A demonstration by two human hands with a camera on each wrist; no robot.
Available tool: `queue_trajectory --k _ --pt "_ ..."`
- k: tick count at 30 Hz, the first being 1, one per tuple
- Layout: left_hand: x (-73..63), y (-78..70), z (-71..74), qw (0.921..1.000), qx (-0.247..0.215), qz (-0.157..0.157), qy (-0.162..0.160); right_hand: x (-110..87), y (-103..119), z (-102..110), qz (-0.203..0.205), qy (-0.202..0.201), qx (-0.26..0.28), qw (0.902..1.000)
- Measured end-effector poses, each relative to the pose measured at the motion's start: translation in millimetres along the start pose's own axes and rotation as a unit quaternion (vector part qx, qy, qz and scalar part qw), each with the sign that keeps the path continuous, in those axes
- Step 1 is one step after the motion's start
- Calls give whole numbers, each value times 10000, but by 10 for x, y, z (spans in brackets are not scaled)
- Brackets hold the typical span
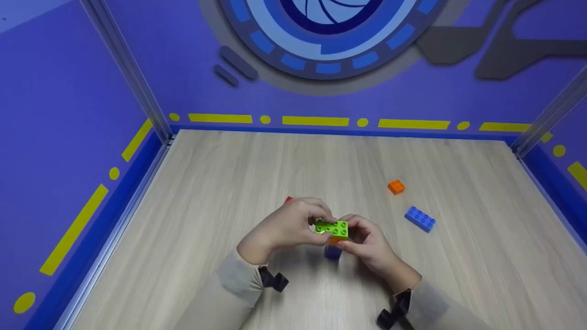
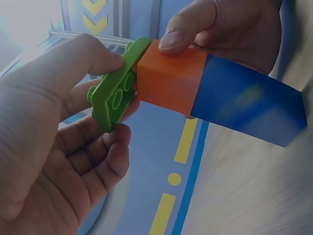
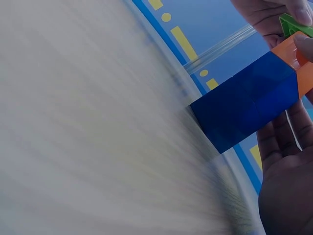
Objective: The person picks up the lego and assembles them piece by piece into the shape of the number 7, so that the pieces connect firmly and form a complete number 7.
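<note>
My left hand (image 1: 291, 224) pinches a flat light-green toy building brick (image 2: 122, 72) between thumb and fingers. Studs show on its top in the head view, and hollow tubes on its underside in the left wrist view. This green brick lies over the end of an orange brick (image 2: 168, 78) and juts out past it on one side; whether the two are locked together I cannot tell. My right hand (image 1: 373, 245) grips the orange brick with its thumb and fingers. Below the orange brick, a blue block section (image 2: 244, 100) continues the stack down toward the table.
On the wooden table (image 1: 206, 183), a small orange brick (image 1: 396, 186) and a blue studded brick (image 1: 420, 218) lie to the right of the hands. A red piece (image 1: 288, 199) peeks out behind my left hand. Blue printed walls (image 1: 257, 98) stand at the back and sides.
</note>
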State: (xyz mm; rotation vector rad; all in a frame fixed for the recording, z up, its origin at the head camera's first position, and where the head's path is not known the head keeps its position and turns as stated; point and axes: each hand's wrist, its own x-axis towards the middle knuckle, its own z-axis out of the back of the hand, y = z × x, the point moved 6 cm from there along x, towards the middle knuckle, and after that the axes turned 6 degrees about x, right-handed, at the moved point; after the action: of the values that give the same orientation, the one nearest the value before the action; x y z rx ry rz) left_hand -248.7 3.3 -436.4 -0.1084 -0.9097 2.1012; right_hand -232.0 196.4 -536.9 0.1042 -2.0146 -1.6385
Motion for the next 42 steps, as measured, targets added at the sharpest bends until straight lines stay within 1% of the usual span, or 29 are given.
queue_trajectory --k 4,8,11,14,18,24,31,37,42 --pt "-4 8 1 10000 -62 35 -1 4 41 -23 69 34 -187 9998" --pt "-14 16 -1 9999 -89 62 -13 -15 120 -76 340 31 -69 9994" --pt "-10 16 -3 9999 -86 82 -8 -31 166 -105 574 -74 31 9983" --pt "-7 12 -2 9998 -136 120 -12 -39 191 -125 799 -183 -106 9966" --pt "-3 14 -6 9996 -238 158 3 -52 201 -127 955 -299 -242 9947" --pt "0 34 -11 9994 -298 193 20 -64 199 -115 935 -316 -327 9946" --pt "-2 54 -24 9985 -459 309 61 -54 181 -105 742 -331 -357 9961" --pt "-1 67 -26 9978 -551 370 95 -40 197 -118 766 -248 -289 9963" --pt "-1 84 -34 9971 -607 443 109 -24 205 -126 808 -144 -105 9966"
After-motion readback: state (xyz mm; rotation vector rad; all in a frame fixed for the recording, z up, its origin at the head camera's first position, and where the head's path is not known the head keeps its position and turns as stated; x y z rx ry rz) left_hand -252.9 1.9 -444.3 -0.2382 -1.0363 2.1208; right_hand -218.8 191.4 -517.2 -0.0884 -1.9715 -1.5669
